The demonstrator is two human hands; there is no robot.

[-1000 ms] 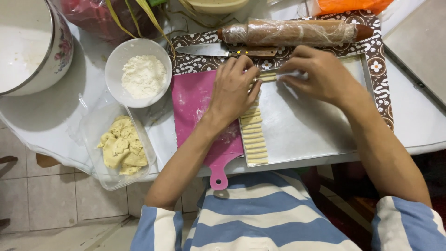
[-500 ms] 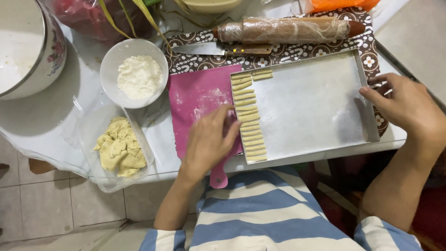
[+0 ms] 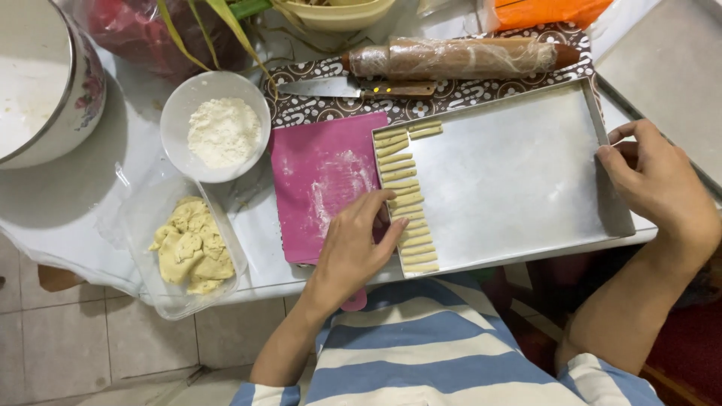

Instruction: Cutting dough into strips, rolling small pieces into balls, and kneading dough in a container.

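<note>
On table, at baking tray (image 3: 526, 165) | my left hand (image 3: 353, 248) flat on near-left rim, ungripped | my right hand (image 3: 654, 184) curled on right rim | tray stiff, light; dough strips (image 3: 406, 199) soft, fragile.

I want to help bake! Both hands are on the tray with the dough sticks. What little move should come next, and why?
Probably slide the tray a little, then let go. The left hand rests at its left edge by the dough sticks, the right hand grips its right end. Only one column is filled, so there's room for more sticks from the dough.
</note>
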